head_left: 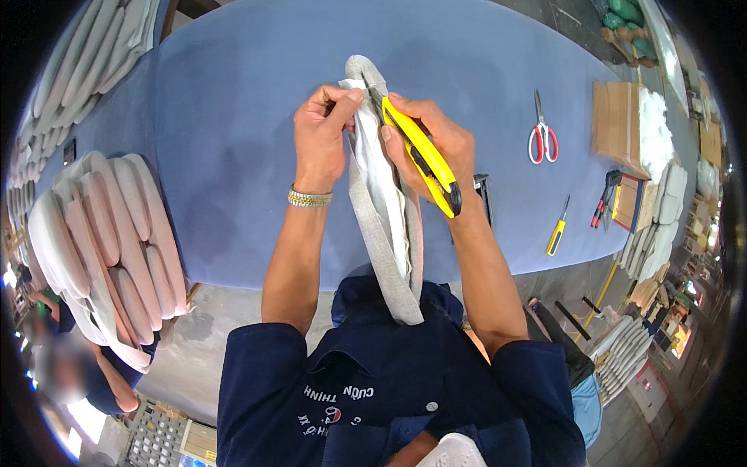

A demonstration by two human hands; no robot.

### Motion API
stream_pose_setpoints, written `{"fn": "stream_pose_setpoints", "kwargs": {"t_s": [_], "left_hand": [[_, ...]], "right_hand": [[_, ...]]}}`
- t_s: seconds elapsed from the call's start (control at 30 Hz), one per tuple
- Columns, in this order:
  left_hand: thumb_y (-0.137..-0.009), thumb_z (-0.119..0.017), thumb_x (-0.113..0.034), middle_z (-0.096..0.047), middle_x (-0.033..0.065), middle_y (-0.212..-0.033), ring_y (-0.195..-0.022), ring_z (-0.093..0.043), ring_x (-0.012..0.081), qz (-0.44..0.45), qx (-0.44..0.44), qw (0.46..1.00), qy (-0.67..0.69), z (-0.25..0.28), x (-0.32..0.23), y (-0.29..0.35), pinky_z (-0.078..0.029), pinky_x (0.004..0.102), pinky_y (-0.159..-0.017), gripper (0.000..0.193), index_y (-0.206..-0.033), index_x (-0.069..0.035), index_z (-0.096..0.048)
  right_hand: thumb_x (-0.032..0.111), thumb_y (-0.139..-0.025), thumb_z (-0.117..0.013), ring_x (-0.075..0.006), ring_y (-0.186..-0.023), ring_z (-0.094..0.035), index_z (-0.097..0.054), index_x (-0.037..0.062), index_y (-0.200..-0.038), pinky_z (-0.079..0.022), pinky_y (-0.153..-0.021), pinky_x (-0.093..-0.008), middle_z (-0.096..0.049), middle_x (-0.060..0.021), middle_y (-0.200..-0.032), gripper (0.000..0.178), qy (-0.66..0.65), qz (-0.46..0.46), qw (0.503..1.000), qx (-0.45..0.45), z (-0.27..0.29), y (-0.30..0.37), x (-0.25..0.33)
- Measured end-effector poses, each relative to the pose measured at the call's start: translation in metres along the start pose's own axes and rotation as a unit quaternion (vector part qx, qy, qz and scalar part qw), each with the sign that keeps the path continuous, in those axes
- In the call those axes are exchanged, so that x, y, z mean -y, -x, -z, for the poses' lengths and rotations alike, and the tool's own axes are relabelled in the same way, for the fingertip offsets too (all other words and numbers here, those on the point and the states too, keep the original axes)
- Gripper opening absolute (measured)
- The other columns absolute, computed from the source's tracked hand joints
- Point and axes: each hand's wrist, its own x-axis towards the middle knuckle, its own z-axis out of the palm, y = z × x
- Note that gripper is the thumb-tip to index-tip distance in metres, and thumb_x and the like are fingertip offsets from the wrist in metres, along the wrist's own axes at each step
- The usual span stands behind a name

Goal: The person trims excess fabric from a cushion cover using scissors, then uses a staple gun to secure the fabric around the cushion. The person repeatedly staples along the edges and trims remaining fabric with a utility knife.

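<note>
Over the blue-covered table I hold a long, narrow grey fabric-covered pad [366, 198], its rounded end pointing away and its near end against my shirt. White lining shows along its open middle. My left hand [320, 128] is closed, pinching the fabric edge near the far end between thumb and fingers. My right hand [443, 144] is wrapped round a yellow and black utility knife [420, 148], which slants across the pad's right side. The knife's tip end meets the fabric just right of my left fingertips; the blade is hard to make out.
On the blue table [233, 156], red-and-white-handled scissors [542, 144], a yellow screwdriver [557, 237] and red-and-black pliers [601, 204] lie at right. A cardboard box [615, 124] stands beyond. Padded pieces [117, 233] are stacked at left. Another person [117, 381] is at lower left.
</note>
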Motion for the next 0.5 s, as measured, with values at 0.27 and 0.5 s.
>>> {"fn": "stream_pose_setpoints", "kwargs": {"t_s": [0.27, 0.5], "left_hand": [[-0.093, -0.077, -0.009, -0.06, -0.0025, -0.078, -0.071, -0.049, 0.0054, 0.003, 0.015, 0.999, 0.029, 0.009, 0.001, 0.0, -0.039, 0.0218, -0.067, 0.013, -0.084, -0.006, -0.068], [-0.093, -0.076, -0.008, -0.059, -0.0019, -0.077, -0.071, -0.048, 0.0058, -0.001, 0.023, 1.0, 0.014, 0.005, -0.011, 0.007, -0.038, 0.0228, -0.068, 0.015, -0.083, -0.006, -0.067]], "right_hand": [[0.009, -0.091, -0.076, -0.0131, -0.076, -0.073, -0.071, 0.0032, -0.116, -0.056, -0.069, -0.0249, -0.077, -0.0082, -0.092, 0.027, -0.022, -0.004, 1.0, -0.006, -0.001, 0.003, 0.001], [0.008, -0.089, -0.076, -0.0156, -0.071, -0.072, -0.071, 0.0043, -0.114, -0.055, -0.065, -0.0259, -0.075, -0.008, -0.088, 0.026, -0.011, -0.003, 1.0, 0.012, 0.008, 0.01, 0.003]]}}
